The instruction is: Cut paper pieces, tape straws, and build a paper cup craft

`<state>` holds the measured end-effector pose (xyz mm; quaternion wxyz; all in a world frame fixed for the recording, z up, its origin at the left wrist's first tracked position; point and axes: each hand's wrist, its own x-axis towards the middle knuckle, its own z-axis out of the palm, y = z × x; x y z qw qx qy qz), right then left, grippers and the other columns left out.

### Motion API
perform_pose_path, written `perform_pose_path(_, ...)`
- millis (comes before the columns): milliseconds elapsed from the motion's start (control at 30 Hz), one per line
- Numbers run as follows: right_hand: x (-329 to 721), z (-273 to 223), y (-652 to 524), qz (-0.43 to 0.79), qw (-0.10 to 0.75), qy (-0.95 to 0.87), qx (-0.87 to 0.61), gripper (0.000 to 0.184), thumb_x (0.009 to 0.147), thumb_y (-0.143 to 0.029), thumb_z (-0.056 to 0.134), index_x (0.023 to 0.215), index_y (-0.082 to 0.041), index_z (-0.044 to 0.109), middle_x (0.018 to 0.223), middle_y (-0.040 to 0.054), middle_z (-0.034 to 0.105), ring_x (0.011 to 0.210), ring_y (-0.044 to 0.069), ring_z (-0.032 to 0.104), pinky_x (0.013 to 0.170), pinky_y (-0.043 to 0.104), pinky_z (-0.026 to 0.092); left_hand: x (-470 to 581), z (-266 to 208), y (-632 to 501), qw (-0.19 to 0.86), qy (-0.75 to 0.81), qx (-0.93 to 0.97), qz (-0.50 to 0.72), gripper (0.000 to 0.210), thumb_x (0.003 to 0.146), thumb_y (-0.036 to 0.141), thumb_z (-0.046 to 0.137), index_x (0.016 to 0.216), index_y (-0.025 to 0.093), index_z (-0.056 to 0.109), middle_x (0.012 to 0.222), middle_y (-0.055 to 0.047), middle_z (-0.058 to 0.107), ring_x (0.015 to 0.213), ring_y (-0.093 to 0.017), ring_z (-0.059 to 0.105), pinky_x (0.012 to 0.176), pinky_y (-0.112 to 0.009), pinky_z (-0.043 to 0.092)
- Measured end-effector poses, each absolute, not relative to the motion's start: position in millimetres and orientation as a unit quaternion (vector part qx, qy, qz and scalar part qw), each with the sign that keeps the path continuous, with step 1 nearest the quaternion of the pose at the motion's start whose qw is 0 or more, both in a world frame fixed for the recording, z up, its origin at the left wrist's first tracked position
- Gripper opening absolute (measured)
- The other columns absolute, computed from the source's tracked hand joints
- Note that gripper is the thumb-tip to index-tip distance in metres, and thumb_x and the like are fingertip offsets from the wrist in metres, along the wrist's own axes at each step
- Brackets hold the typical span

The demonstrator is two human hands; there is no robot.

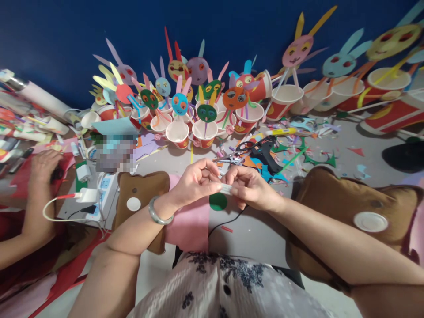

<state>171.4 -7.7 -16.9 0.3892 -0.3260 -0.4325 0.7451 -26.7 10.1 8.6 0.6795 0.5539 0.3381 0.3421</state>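
Your 2 hands, left hand (195,181) and right hand (247,187), pinch 1 small white paper strip (226,189) | long axis left-right | 1 green paper disc (217,202) beneath.

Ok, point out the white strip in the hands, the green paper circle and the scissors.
white strip (226,188), head view, its middle between both hands' fingertips.
green paper circle (217,202), head view, its centre, under the hands.
scissors (236,155), head view, near the pivot, beyond the hands.
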Motion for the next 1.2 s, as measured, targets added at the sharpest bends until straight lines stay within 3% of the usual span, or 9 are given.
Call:
perform_pose_path(233,172.1,-14.9,-8.0,0.763,0.373,-0.437,-0.297,0.035,0.07,-0.032,0.084,0.081,-0.018,0.054,0.058,-0.0065,0.061,0.037,0.008,0.058,0.035,0.015,0.046,-26.5,13.3,8.5,0.693,0.34,0.536,0.342,0.034,0.073,0.026,0.08,0.092,0.017,0.053,0.072,0.002,0.065,0.057,-0.006,0.058,0.052,-0.016,0.044)
perform_pose_path(700,172.3,-13.2,-7.2,0.757,0.361,-0.444,-0.315,0.031,0.071,-0.027,0.081,0.081,-0.018,0.053,0.05,-0.0081,0.06,0.033,0.007,0.054,0.033,0.013,0.043,-26.2,11.1,8.5,0.671,0.333,0.56,0.354,0.03,0.073,0.023,0.078,0.092,0.017,0.055,0.076,0.0,0.065,0.062,-0.007,0.061,0.054,-0.015,0.045)
perform_pose_path(1200,172.6,-15.9,-8.8,0.755,0.375,-0.429,-0.324,0.035,0.066,-0.03,0.085,0.078,-0.018,0.054,0.058,-0.0067,0.062,0.033,0.006,0.053,0.031,0.014,0.044,-25.4,12.5,7.3,0.692,0.342,0.535,0.344,0.03,0.073,0.022,0.078,0.091,0.017,0.053,0.072,0.002,0.063,0.056,-0.005,0.056,0.051,-0.015,0.042)
